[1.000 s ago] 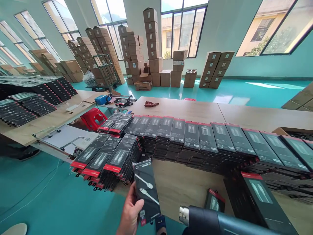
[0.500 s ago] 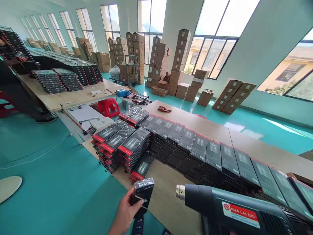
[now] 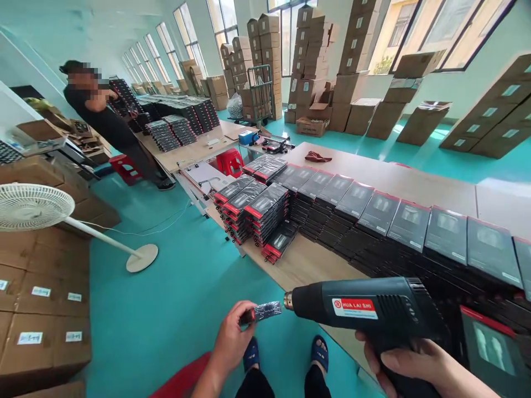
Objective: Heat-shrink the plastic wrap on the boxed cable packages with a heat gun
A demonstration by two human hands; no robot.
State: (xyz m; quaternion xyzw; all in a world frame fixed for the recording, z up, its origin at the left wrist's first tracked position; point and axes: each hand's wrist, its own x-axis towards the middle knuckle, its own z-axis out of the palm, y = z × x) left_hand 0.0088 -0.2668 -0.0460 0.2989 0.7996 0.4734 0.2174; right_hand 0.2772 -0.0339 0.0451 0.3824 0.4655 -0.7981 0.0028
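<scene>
My left hand (image 3: 233,338) is closed round one end of a small black box (image 3: 267,311) in shiny clear film, held edge-on over the floor. My right hand (image 3: 409,359) grips the handle of a dark green heat gun (image 3: 357,301) with a red and white label. Its metal nozzle points left, close to the box's right end, with a small gap between them. Behind the gun, stacks of flat black boxes with red edges (image 3: 375,213) run along the wooden table (image 3: 319,255). Shorter piles of film-wrapped boxes (image 3: 265,200) sit at their left end.
A white standing fan (image 3: 143,258) and stacked cartons (image 3: 45,293) are on the left. Part of a red stool (image 3: 182,376) shows below my left arm. Further back, a person in dark clothes (image 3: 103,119) stands by another table (image 3: 174,157). More cartons (image 3: 311,94) line the windows.
The view has swung left and down, bringing in the fan and person. The box in my left hand has turned from upright to nearly level, and the nozzle is now closer to it.
</scene>
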